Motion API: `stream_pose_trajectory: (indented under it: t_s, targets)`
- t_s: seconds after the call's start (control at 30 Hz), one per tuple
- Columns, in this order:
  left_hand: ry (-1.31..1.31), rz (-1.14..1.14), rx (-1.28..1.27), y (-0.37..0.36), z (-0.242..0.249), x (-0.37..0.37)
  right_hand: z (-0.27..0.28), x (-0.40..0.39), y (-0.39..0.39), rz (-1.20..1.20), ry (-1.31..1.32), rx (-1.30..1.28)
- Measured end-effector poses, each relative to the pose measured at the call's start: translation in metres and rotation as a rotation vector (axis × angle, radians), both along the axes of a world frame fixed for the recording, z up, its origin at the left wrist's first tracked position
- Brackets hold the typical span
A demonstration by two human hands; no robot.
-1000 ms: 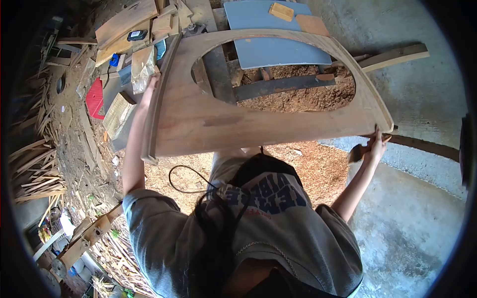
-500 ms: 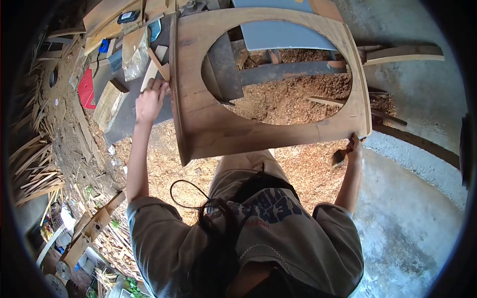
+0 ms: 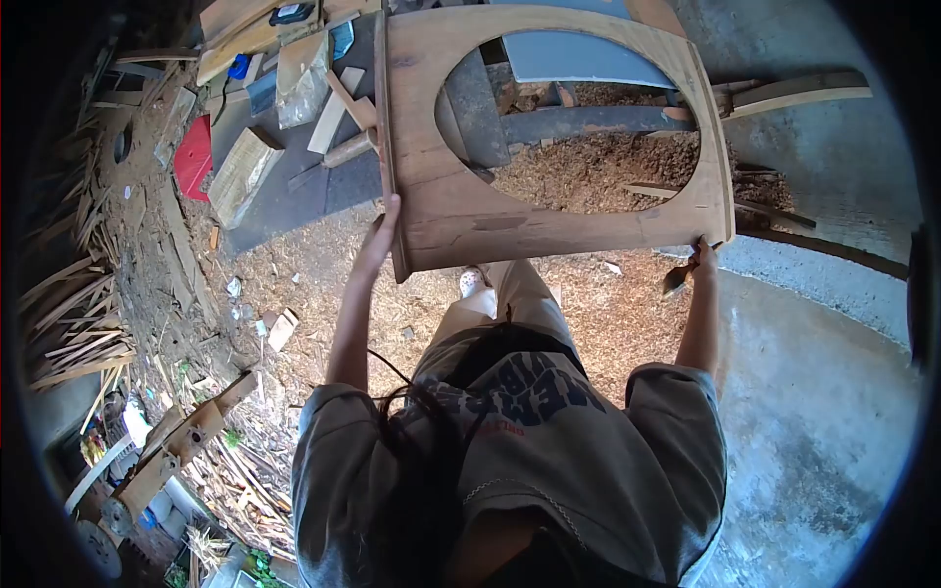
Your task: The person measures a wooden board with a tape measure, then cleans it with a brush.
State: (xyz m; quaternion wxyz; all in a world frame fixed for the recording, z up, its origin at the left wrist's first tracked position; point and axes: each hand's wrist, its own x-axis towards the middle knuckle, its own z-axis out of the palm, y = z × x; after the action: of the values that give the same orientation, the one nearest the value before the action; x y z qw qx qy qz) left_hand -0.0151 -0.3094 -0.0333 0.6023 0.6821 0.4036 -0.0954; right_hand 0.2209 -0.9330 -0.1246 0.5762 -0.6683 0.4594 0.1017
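Observation:
A wooden panel (image 3: 549, 227) with a large oval cut-out is held up in front of me, with a raised strip along its left edge. My left hand (image 3: 378, 238) is closed on the lower part of that strip, thumb towards me and most fingers hidden behind. At the panel's lower right corner, my right hand (image 3: 705, 257) grips the edge. A brush (image 3: 674, 281) is also in this hand, its dark bristles pointing down and left.
Left of the panel, a dark work surface (image 3: 294, 211) bears wood blocks (image 3: 245, 176), offcuts and a red piece (image 3: 193, 160). Sawdust (image 3: 618, 323) covers the ground. Scrap wood (image 3: 83, 323) is heaped at far left; a concrete ledge (image 3: 823, 294) runs along the right.
My left hand has left the wood pieces on the work surface and taken hold of the panel's left edge lower down. In view, the panel sits slightly higher and further right.

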Motion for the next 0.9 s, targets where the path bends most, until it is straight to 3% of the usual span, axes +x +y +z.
stream_pose_trajectory:
  t_s: [0.1, 0.33, 0.6, 0.67, 0.9]
  targets:
    - [0.047, 0.031, 0.254, -0.01, -0.017, 0.004, -0.013, -0.002, 0.01, -0.028, -0.03, -0.032]
    - [-0.015, 0.135, 0.444, -0.026, -0.026, 0.002, -0.042, -0.006, 0.018, 0.002, -0.003, -0.015]
    - [-0.046, 0.137, 0.499, -0.021, 0.043, 0.02, -0.062, -0.017, 0.048, -0.111, -0.017, 0.192]
    - [-0.084, 0.14, 0.518, -0.009, 0.053, 0.03, -0.051, -0.022, 0.064, -0.11, -0.084, 0.361]
    - [0.061, 0.091, 0.557, 0.039, 0.078, 0.077, -0.023, 0.017, 0.106, -0.135, -0.119, 0.323]
